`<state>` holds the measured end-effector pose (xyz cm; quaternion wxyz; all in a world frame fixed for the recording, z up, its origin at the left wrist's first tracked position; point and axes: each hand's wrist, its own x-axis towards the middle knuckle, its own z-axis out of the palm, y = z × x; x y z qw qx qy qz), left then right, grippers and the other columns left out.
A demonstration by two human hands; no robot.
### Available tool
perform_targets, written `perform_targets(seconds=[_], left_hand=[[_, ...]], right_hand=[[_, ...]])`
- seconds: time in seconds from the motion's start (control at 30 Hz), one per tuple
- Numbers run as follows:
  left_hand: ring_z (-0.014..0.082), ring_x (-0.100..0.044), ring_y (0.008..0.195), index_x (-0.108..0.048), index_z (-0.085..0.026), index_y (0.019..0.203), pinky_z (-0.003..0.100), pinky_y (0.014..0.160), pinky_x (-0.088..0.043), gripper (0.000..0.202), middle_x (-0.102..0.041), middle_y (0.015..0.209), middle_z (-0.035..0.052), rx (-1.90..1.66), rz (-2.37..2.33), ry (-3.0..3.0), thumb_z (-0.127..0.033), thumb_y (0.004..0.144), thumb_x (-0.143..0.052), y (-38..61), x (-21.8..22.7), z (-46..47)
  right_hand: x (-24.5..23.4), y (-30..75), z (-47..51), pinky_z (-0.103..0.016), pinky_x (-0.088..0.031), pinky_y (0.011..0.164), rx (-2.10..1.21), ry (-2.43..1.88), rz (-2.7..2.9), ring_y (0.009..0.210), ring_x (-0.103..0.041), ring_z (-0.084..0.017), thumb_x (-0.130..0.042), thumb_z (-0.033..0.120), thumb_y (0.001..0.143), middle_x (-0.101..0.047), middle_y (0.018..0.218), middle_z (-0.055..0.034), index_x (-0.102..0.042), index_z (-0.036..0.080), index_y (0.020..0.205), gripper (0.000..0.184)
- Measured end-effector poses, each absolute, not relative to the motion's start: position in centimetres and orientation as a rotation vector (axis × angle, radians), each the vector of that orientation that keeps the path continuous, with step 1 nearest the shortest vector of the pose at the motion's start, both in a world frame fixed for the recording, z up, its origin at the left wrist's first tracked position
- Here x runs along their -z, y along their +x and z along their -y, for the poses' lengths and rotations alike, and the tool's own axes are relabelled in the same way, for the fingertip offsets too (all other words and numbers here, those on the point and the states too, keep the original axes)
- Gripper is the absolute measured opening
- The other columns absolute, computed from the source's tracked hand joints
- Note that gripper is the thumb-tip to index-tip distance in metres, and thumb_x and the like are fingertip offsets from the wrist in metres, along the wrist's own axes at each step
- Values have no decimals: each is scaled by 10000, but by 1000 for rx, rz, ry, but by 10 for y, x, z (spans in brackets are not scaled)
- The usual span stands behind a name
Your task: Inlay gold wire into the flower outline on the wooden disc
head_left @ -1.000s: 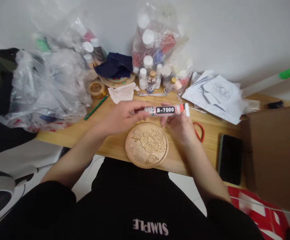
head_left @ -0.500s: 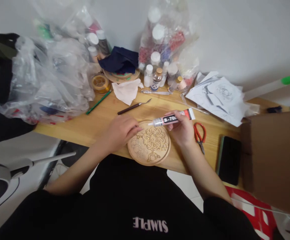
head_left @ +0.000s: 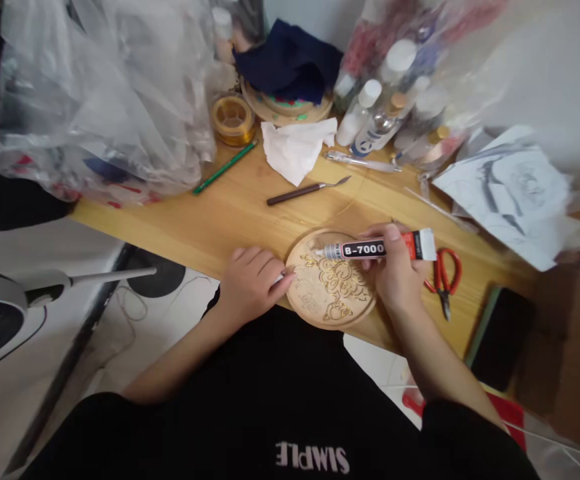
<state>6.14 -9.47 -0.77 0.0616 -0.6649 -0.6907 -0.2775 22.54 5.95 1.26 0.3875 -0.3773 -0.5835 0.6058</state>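
Note:
A glue tube marked B-7000 is gripped in my right hand, thumb on top. It lies nearly level, its pale nozzle pointing left over the upper part of a round wooden board. Whether the tip touches the wood I cannot tell. Gold wire outlines a flower pattern on the board, and thin drawn lines show at its lower left. At the board's left edge, my left hand is closed, with a small pale thing, too small to name, peeking out between thumb and fingers.
Behind the board lie a palette knife, a green pencil, a white cloth and a spool of gold wire. Red-handled pliers and a phone are on the right. Bottles and plastic bags line the back.
My right hand has brought the tube lower, its nozzle now over the board's upper left. My left hand has drawn back to the board's left edge. The view has shifted closer.

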Motion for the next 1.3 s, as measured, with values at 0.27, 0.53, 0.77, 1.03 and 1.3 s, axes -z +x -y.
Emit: perform_targets(seconds=[0.27, 0.53, 0.77, 1.03, 1.3], left_hand=[[161, -431, 607, -494, -203, 620, 323, 586, -286, 316, -514, 587, -3, 830, 2064, -1947, -272, 923, -555, 61, 9, 92], [173, -428, 613, -489, -214, 621, 333, 573, -287, 291, -518, 585, 2, 808, 2069, -1946, -244, 901, -560, 62, 8, 92], [168, -450, 611, -498, -217, 620, 331, 581, -306, 287, -520, 593, 2, 764, 2085, -1955, -243, 902, -548, 62, 6, 91], [170, -446, 609, -491, -215, 617, 326, 575, -306, 293, -521, 586, 4, 757, 2069, -1950, -249, 901, -552, 62, 6, 91], [166, -452, 607, -495, -213, 611, 326, 574, -314, 286, -529, 585, 4, 750, 2063, -1941, -241, 885, -569, 62, 6, 91]], right_hand=[[-14, 226, -56, -219, -376, 376, -1533, -919, 1623, 415, -484, -79, -638, 508, 872, -589, 551, 32, -673, 209, 728, 333], [-11, 227, -55, -237, -366, 371, -1499, -895, 1616, 417, -498, -78, -623, 473, 894, -646, 629, 20, -686, 228, 751, 291], [-14, 226, -54, -261, -371, 383, -1481, -968, 1635, 420, -486, -95, -625, 538, 868, -642, 622, 15, -661, 235, 725, 337], [-14, 226, -54, -259, -352, 384, -1511, -940, 1649, 396, -476, -104, -604, 519, 892, -563, 501, 41, -663, 240, 740, 323], [-12, 226, -55, -247, -320, 339, -1367, -973, 1613, 384, -453, -84, -633, 540, 859, -628, 593, 21, -657, 236, 676, 355]])
